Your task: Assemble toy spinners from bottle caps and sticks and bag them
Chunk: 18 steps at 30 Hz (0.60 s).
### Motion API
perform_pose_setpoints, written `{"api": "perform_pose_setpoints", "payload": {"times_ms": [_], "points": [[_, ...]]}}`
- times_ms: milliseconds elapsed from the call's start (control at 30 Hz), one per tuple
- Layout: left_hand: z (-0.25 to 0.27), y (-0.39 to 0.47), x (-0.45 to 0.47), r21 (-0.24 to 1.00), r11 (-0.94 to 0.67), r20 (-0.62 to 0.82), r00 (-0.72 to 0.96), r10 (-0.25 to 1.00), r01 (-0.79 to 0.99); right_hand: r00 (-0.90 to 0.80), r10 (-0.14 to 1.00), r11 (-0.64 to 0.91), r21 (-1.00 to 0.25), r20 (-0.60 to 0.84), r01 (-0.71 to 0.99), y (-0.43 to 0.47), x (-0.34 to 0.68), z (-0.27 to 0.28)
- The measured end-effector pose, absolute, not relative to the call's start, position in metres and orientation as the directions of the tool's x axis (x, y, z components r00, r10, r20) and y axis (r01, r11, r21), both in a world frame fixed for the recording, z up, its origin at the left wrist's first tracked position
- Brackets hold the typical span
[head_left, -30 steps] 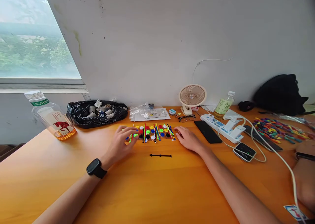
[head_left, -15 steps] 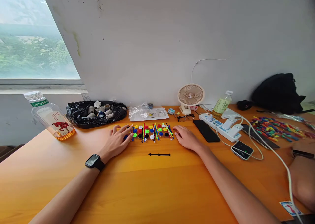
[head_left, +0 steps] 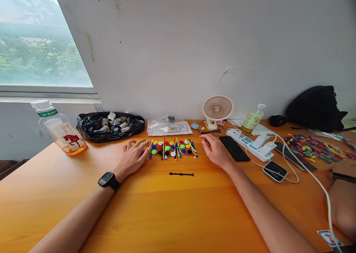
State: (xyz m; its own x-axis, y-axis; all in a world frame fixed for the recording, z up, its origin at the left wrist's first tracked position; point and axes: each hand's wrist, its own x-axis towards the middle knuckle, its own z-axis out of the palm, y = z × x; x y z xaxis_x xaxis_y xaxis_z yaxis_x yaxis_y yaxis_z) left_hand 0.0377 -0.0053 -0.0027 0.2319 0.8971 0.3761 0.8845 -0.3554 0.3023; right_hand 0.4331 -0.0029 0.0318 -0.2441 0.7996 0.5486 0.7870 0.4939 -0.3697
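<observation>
Several coloured round plastic discs (head_left: 167, 148) lie in rows on the wooden table, with bundles of thin coloured plastic sticks (head_left: 178, 148) between them. At the left end of these rows, my left hand (head_left: 132, 157) rests with its fingers spread over the nearest pieces. My right hand (head_left: 216, 151) hovers just past the right end, fingers apart and nothing visible in them. A single black arrow-shaped stick (head_left: 181, 174) lies crosswise on the table, nearer to me than the rows and between my forearms.
On the left stand a large bottle (head_left: 62, 134) and a black plastic bag (head_left: 91, 130) of grey pieces. A fan (head_left: 217, 108), glasses (head_left: 213, 131), a black phone (head_left: 234, 148) and a power strip (head_left: 249, 145) with cables lie behind and right. A co-worker's arm (head_left: 345, 197) is beside a coloured pile (head_left: 311, 147).
My right hand has lifted slightly and moved away from the right end of the rows. My left hand stays at the left end. The whole view has shifted a little.
</observation>
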Motion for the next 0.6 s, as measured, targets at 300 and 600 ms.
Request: {"api": "perform_pose_setpoints", "payload": {"times_ms": [300,600], "points": [[-0.001,-0.007,0.039,0.304,-0.377,0.368,0.257,0.893,0.875,-0.384,0.785,0.578,-0.354,0.486,0.735,-0.005,0.420,0.024],[0.001,-0.009,0.039,0.303,-0.389,0.569,0.162,0.806,0.870,-0.590,0.764,0.640,-0.417,0.260,0.645,-0.048,0.372,0.044]]}}
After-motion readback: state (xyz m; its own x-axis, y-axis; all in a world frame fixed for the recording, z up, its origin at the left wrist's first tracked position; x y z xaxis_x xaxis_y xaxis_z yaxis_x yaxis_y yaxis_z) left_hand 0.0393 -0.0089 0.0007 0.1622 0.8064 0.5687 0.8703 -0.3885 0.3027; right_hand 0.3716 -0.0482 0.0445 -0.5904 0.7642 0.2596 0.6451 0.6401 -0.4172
